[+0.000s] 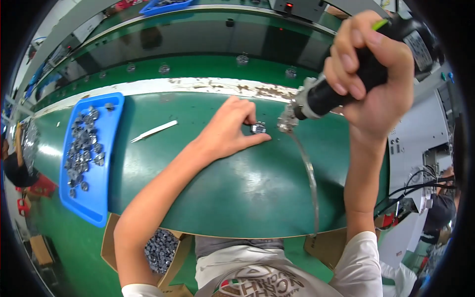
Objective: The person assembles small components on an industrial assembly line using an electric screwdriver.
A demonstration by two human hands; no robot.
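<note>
Holding | left hand [228, 127] low, pinching small dark part [258, 128] | right hand [388, 85] raised, wrapped around black tool [326, 97]

A conveyor [198, 64] (green, bearing small parts [242, 59]), blue tray [102, 185] and power tool [324, 96] mark a factory workshop.

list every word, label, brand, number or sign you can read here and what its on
Shirt: large printed letters on the front, which I won't copy out.
Black power tool: pale label, print too small to read.
I can make out no other text.
</note>
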